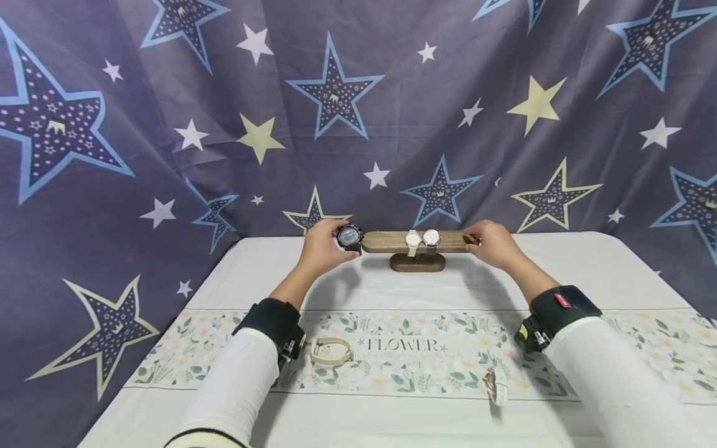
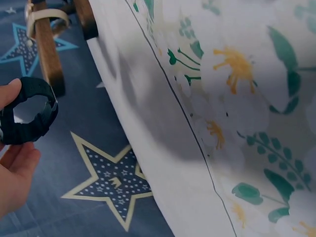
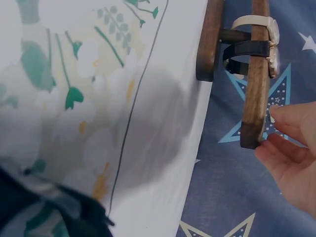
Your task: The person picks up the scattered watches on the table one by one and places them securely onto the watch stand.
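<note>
My left hand (image 1: 323, 247) pinches a black wristwatch (image 1: 350, 236) between thumb and fingers at the left end of a wooden watch stand (image 1: 381, 241). In the left wrist view the black strap (image 2: 37, 131) forms a closed loop close to the bar's end. My right hand (image 1: 495, 244) grips the right end of the bar, its thumb and fingers at the tip in the right wrist view. Around the bar's middle sit a cream-strapped watch (image 1: 412, 241) and, beside it, a white-faced watch with a dark strap (image 1: 431, 239).
A beige-strapped watch (image 1: 330, 352) lies on the floral runner (image 1: 403, 367) at front left. Another watch with a white strap (image 1: 497, 387) lies at front right. A star-patterned curtain (image 1: 336, 168) hangs right behind the white table (image 1: 269, 267).
</note>
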`<state>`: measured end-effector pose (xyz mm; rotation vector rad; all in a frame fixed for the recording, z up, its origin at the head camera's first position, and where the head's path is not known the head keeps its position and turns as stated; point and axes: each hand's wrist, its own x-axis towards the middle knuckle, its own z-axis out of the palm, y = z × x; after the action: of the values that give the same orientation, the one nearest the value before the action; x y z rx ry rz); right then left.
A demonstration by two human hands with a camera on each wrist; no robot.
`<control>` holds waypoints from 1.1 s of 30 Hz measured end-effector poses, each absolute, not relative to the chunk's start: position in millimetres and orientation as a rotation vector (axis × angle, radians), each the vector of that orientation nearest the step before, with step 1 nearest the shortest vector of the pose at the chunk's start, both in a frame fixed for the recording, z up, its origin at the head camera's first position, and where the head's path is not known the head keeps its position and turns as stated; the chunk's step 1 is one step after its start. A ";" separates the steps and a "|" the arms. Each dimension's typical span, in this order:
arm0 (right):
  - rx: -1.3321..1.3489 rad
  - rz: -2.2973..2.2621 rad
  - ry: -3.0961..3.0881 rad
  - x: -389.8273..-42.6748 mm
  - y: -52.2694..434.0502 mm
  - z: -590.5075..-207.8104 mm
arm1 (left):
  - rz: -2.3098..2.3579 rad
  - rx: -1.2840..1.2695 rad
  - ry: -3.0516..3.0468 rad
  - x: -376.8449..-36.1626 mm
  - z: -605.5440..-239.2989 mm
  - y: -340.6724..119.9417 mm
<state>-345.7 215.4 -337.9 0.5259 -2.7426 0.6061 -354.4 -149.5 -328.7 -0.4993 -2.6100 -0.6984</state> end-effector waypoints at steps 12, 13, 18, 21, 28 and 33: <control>0.580 0.439 -2.695 -345.0 212.9 -343.9 | -0.698 -0.437 -2.820 -382.0 -334.1 -139.6; 0.585 0.432 -2.695 -344.8 212.3 -343.4 | -0.695 -0.444 -2.829 -383.0 -333.8 -139.2; 0.619 0.386 -2.694 -347.4 210.2 -340.4 | -0.669 -0.477 -2.869 -388.5 -330.8 -140.1; 0.630 0.374 -2.696 -349.5 209.9 -338.7 | -0.655 -0.476 -2.900 -392.4 -327.9 -139.8; 0.634 0.385 -2.701 -350.5 211.2 -335.5 | -0.709 -0.480 -2.931 -400.4 -324.5 -130.4; 0.627 0.384 -2.714 -350.0 212.0 -337.7 | -0.736 -0.492 -2.963 -401.5 -330.2 -119.9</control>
<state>-350.0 212.0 -337.7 0.6273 -2.7136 0.3843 -401.5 -119.9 -330.2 -0.4920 -2.9627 -0.7359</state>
